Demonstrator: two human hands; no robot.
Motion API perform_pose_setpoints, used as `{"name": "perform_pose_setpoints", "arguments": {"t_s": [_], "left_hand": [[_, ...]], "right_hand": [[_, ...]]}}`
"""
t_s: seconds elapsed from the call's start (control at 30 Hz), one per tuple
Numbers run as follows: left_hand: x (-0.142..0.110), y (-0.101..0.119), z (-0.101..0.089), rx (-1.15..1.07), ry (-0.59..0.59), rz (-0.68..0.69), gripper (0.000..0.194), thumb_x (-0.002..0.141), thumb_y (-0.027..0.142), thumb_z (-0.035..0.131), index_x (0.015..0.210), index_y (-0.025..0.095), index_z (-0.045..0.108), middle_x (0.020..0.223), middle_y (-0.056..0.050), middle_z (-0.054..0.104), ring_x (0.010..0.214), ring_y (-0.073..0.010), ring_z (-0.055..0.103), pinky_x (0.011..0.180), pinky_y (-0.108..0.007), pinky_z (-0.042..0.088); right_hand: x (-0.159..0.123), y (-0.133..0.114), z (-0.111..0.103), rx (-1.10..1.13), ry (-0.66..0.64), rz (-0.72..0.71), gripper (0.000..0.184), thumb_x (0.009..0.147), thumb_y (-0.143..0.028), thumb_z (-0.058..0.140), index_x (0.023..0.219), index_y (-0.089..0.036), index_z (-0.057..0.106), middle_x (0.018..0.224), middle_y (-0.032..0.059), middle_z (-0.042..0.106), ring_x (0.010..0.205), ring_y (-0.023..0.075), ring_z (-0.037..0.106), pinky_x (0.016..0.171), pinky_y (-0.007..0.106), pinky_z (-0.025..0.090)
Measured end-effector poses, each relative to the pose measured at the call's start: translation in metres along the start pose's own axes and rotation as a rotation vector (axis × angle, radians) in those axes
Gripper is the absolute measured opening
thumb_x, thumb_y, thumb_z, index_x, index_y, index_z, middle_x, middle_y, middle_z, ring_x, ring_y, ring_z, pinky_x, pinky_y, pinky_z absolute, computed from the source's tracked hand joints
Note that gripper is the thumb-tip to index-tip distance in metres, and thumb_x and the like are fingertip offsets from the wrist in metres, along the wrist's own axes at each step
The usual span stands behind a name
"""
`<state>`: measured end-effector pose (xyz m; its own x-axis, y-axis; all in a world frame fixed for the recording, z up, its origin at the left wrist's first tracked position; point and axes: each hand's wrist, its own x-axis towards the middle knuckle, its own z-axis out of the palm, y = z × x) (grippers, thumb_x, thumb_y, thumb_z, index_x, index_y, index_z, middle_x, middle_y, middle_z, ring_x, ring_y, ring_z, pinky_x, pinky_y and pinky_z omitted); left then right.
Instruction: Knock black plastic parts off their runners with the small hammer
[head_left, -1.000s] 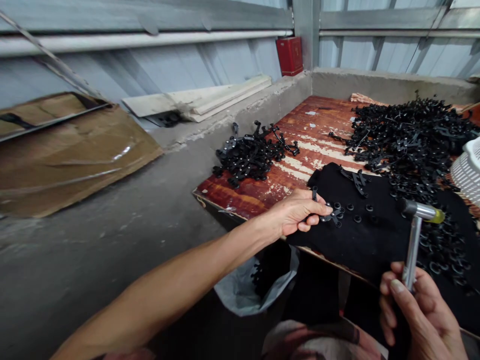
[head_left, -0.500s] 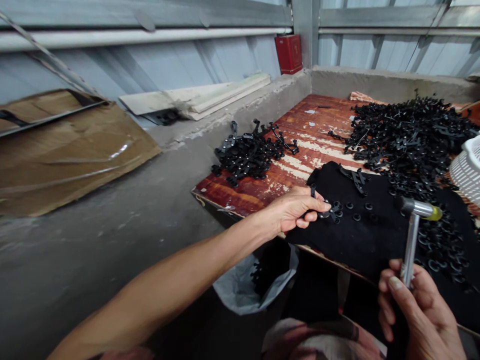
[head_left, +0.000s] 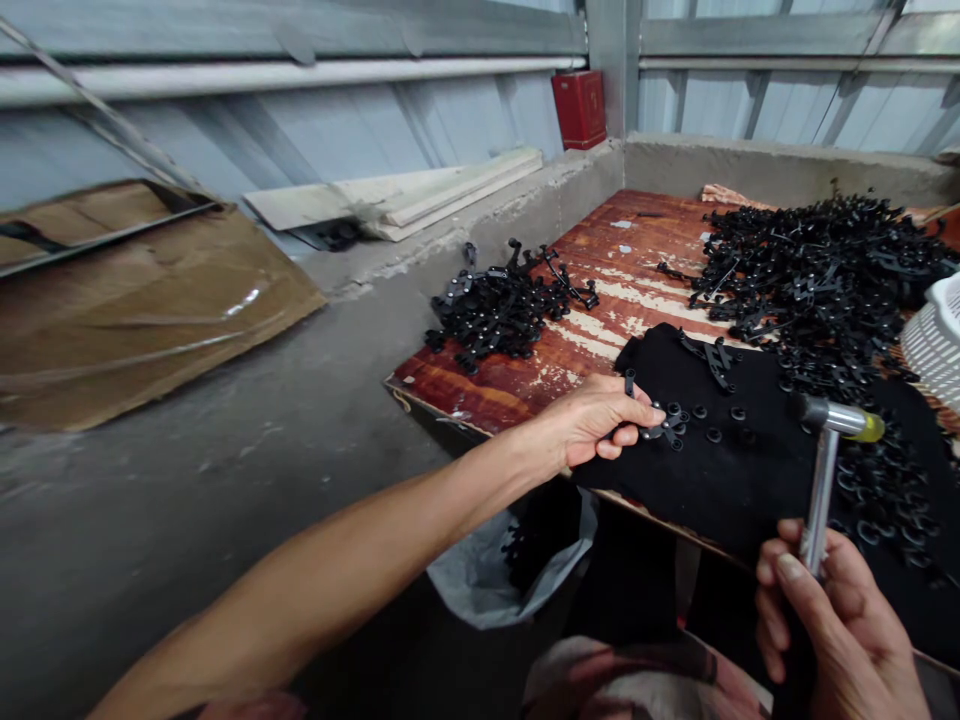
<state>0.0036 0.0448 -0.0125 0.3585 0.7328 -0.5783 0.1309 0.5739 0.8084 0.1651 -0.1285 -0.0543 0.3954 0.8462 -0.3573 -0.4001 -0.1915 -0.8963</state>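
In the head view, the left hand (head_left: 596, 420) pinches a black hinged linkage (head_left: 666, 430) between thumb and fingers, at the left part of the black cloth (head_left: 720, 500). The right hand (head_left: 844, 610) is closed around the handle of a two-faced hammer (head_left: 820, 490), well apart from the linkage. For good work, I judge, the linkage should lie flat, fingertips clear of any light, square stroke.

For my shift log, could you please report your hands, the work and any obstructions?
Left hand pinching linkage over cloth. Right hand gripping hammer, head up. Discs close beside linkage.
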Motion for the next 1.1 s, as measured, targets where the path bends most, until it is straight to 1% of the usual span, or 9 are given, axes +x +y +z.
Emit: {"name": "perform_pose_setpoints", "arguments": {"t_s": [0.4,0.67,0.8,0.97,1.1], "left_hand": [[-0.004,-0.001,0.005,0.010,0.052,0.006,0.021,0.077,0.003,0.060,0.067,0.015,0.047,0.050,0.007,0.045,0.033,-0.0004,0.034,0.030,-0.012,0.016],[-0.004,0.000,0.007,0.006,0.073,0.000,0.021,0.078,0.003,0.060,0.066,0.015,0.047,0.048,0.008,0.043,0.033,-0.0005,0.033,0.030,-0.013,0.016],[-0.006,0.000,0.009,-0.031,0.083,-0.003,0.022,0.077,0.001,0.059,0.066,0.015,0.047,0.050,0.008,0.046,0.033,-0.0001,0.033,0.030,-0.012,0.016],[-0.011,-0.003,0.015,-0.080,0.114,0.010,0.023,0.077,0.001,0.058,0.066,0.016,0.045,0.047,0.009,0.041,0.033,-0.0010,0.034,0.030,-0.013,0.016],[-0.014,-0.007,0.018,-0.101,0.141,0.022,0.023,0.078,0.001,0.058,0.068,0.017,0.045,0.047,0.009,0.041,0.034,-0.0013,0.034,0.031,-0.013,0.016]], "right_hand": [[-0.001,-0.001,0.002,-0.004,-0.015,-0.010,0.036,0.077,-0.041,0.079,0.100,-0.025,0.057,0.073,-0.0026,0.060,0.047,0.0072,0.046,0.038,0.014,0.040],[0.000,-0.003,0.001,0.001,-0.026,-0.015,0.040,0.074,-0.040,0.081,0.101,-0.024,0.056,0.074,-0.0024,0.060,0.047,0.0096,0.046,0.037,0.018,0.041],[0.000,-0.002,0.001,-0.005,-0.025,-0.022,0.040,0.075,-0.040,0.080,0.101,-0.023,0.056,0.074,-0.0023,0.060,0.047,0.0097,0.046,0.037,0.018,0.041],[0.000,-0.001,-0.001,0.001,-0.019,-0.008,0.040,0.074,-0.040,0.081,0.102,-0.024,0.057,0.075,-0.0017,0.061,0.048,0.0096,0.047,0.038,0.017,0.041],[0.001,0.000,-0.001,0.001,-0.007,-0.002,0.040,0.075,-0.041,0.080,0.102,-0.024,0.057,0.075,-0.0019,0.061,0.048,0.0087,0.047,0.038,0.016,0.041]]}}
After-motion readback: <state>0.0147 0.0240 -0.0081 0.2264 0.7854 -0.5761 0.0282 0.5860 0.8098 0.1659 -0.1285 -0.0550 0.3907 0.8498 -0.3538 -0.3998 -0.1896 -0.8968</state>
